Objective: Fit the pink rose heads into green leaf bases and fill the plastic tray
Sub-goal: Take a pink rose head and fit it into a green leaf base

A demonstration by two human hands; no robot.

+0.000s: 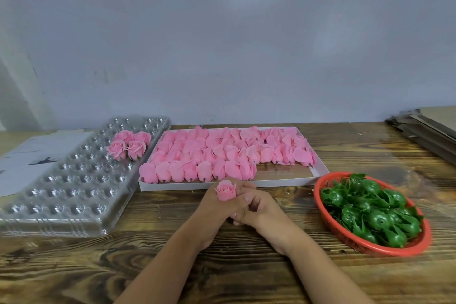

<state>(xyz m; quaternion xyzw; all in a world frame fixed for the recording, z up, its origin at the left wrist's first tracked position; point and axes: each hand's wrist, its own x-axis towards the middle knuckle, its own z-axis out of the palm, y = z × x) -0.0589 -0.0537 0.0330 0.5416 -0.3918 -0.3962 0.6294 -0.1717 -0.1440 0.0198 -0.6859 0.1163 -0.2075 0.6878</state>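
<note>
Head view shows your two hands meeting at the near middle of the wooden surface (246, 279). Your left hand (217, 207) has its fingers curled around a pink rose (225, 190), bloom up, so the stem end points down into your palms. Your right hand (261, 212) is curled against it from the right, probably working a green base on from below, though no base shows there and I cannot tell what it holds. Loose rose heads lie in rows in the white box (320, 168) just beyond your hands, and green bases fill the red basket (370, 249) at your right, both within easy reach. Your clear plastic tray (61, 205) sits at the left with only four finished roses (128, 144) at its far end, so most pockets remain unfilled.
</note>
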